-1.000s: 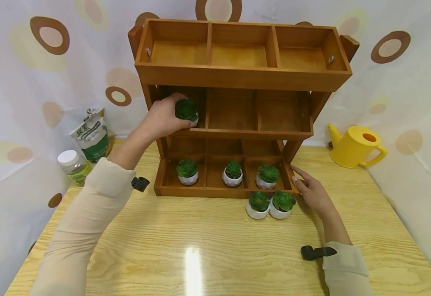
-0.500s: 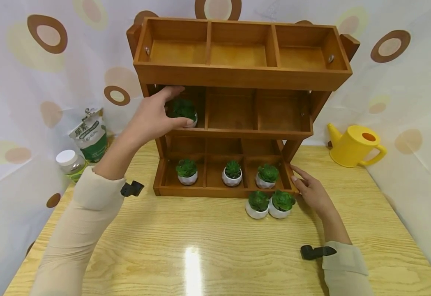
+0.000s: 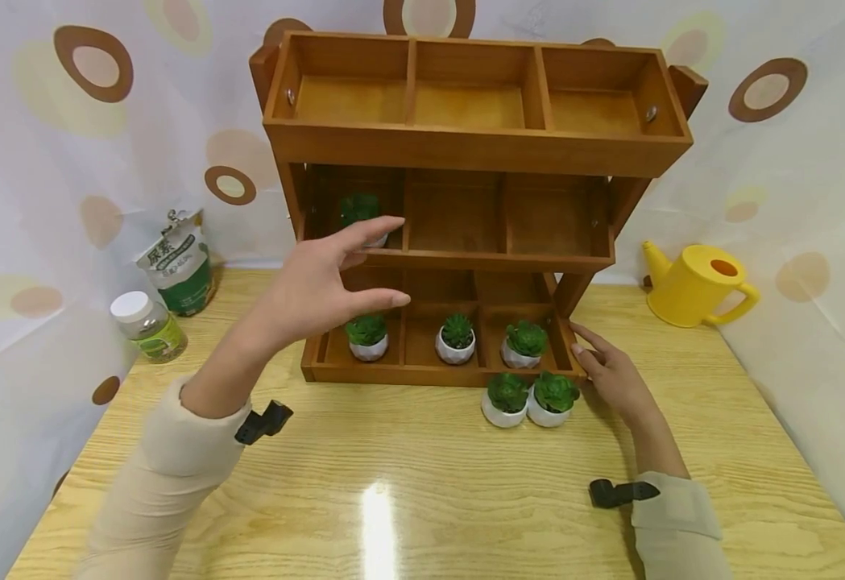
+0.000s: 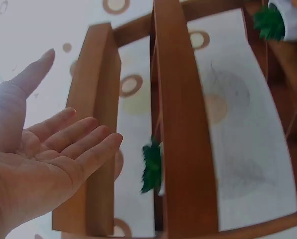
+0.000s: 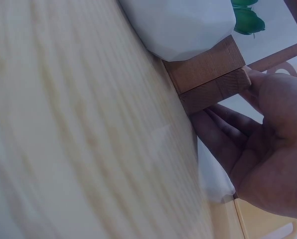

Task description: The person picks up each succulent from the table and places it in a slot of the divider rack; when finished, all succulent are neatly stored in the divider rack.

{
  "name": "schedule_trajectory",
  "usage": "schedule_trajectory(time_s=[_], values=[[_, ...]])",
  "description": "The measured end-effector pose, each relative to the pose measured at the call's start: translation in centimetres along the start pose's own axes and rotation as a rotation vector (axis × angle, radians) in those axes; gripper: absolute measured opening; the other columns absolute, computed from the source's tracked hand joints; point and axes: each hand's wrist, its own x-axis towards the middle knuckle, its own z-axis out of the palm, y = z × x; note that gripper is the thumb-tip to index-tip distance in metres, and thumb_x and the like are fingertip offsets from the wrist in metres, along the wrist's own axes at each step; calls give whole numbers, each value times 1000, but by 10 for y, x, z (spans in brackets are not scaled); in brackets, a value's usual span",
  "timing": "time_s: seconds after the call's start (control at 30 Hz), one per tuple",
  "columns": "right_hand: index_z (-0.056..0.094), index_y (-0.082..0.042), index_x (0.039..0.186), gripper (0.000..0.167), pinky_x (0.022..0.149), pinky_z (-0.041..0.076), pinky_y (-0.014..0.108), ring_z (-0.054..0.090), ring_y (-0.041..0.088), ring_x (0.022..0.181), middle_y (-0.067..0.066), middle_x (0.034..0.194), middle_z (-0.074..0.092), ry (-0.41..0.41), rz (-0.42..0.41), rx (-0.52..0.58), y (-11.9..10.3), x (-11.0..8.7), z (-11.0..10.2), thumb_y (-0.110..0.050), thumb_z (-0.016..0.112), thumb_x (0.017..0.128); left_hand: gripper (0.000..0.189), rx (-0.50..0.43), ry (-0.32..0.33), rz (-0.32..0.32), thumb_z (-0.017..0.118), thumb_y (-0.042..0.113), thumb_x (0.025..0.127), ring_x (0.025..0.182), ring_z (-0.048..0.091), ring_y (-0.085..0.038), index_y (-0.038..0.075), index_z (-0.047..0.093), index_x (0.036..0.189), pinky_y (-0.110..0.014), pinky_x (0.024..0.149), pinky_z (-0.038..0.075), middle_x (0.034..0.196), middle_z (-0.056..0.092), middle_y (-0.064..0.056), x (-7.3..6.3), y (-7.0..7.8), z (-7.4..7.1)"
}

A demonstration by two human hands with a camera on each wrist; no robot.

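In the head view, my left hand (image 3: 313, 282) hovers before the wooden shelf (image 3: 436, 153), thumb and fingers spread apart, holding nothing. Behind its fingers, a potted succulent (image 3: 359, 208) stands in the middle tier's left compartment, partly hidden. My right hand (image 3: 614, 379) holds the shelf's lower right corner; the right wrist view has its thumb on the upper edge and fingers against the outer side (image 5: 216, 94). In the bottom tier, each compartment has one potted succulent: left (image 3: 368, 345), middle (image 3: 456, 342), right (image 3: 523, 346). Two more potted succulents (image 3: 505, 403) (image 3: 552, 403) touch on the table before it.
A yellow watering can (image 3: 693, 290) stands right of the shelf. At the left are a white-capped jar (image 3: 150, 326) and a clipped green-and-white bag (image 3: 179, 270). Patterned cloth (image 3: 118, 242) hangs behind the wooden table (image 3: 306, 475).
My left hand has let go of the succulent in the middle tier's left compartment and moved out and down, toward me. The right hand has stayed at the shelf's corner.
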Motion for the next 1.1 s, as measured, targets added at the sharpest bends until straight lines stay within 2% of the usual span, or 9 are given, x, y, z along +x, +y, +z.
schedule_trajectory(time_s=[0.03,0.1,0.27,0.63,0.87,1.1], values=[[23,-36,162,61,82,53,24,62,34,119,25,147,54,0,-1,-3,0,0,0,-55,38,106,77,-20,-14,0,82,41,85,137,55,-24,31,46,153,-41,109,49,155,50,3,-2,-1,5],[23,-36,162,61,82,53,25,63,33,117,25,146,55,2,-2,-4,1,1,0,-55,38,106,77,-53,-48,0,82,39,86,139,53,-21,30,45,153,-39,113,46,155,49,4,-5,-3,16],[23,-35,162,62,81,53,26,63,30,112,25,143,57,1,0,3,0,2,0,-55,39,106,75,-84,-119,-35,80,41,87,137,54,-20,30,46,152,-38,112,47,155,48,8,-9,-11,40],[23,-35,162,62,80,55,27,65,20,106,24,143,57,2,2,15,1,1,-1,-55,39,106,70,-237,-189,-70,81,39,87,136,54,-17,25,51,149,-36,112,47,149,55,7,-12,-24,83],[22,-36,162,62,81,54,24,63,29,116,24,146,55,-4,10,18,1,2,1,-56,38,106,72,-267,-265,-123,80,42,86,135,56,-21,27,50,149,-43,108,49,147,57,4,-15,-30,113],[22,-35,162,62,83,54,22,61,33,122,24,147,54,-7,4,22,1,2,1,-55,38,106,70,-309,-329,-146,79,38,89,135,56,-23,21,50,150,-43,109,49,149,57,-5,-12,-40,144]])
